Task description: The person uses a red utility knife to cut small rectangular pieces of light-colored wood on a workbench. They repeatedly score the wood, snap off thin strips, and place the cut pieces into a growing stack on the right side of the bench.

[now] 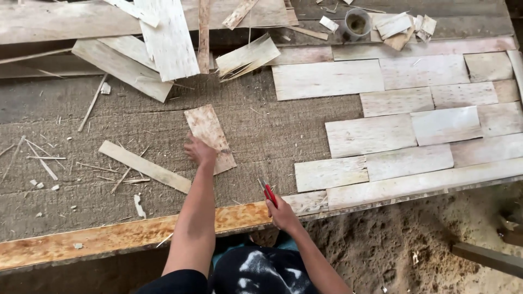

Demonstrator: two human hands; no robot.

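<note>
- Soft, even daylight — bright, with no glare.
- Shadows faint and short.
- Focus sharp across the middle; straight edges bow slightly toward the frame's borders.

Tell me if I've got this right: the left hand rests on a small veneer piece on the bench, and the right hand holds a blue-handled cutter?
Not quite. In the head view the cutter in the right hand has red handles, not blue. The left hand does rest on the small veneer piece.

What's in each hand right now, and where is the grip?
The right hand holds a red-handled cutting tool by its handles. The left hand rests on the near end of a brown veneer piece; a closed grip cannot be told.
</note>
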